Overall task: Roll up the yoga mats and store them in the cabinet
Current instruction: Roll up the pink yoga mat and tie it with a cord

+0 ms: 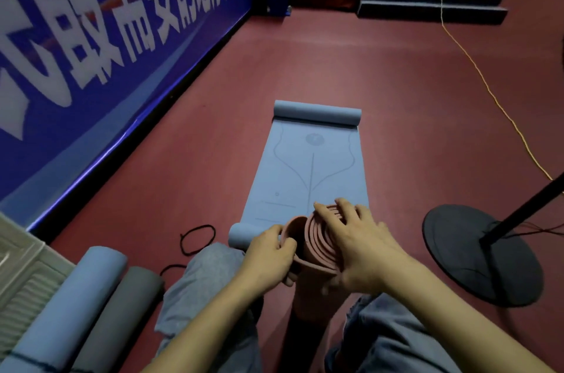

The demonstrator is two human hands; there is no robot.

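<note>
Left hand (pixel 268 253) grips the upright pink mat roll (pixel 311 238); right hand (pixel 354 241) fingers lie flat atop it.

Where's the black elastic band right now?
In the head view, the black elastic band lies on the red floor, left of the blue mat, beyond the person's left knee.
</note>
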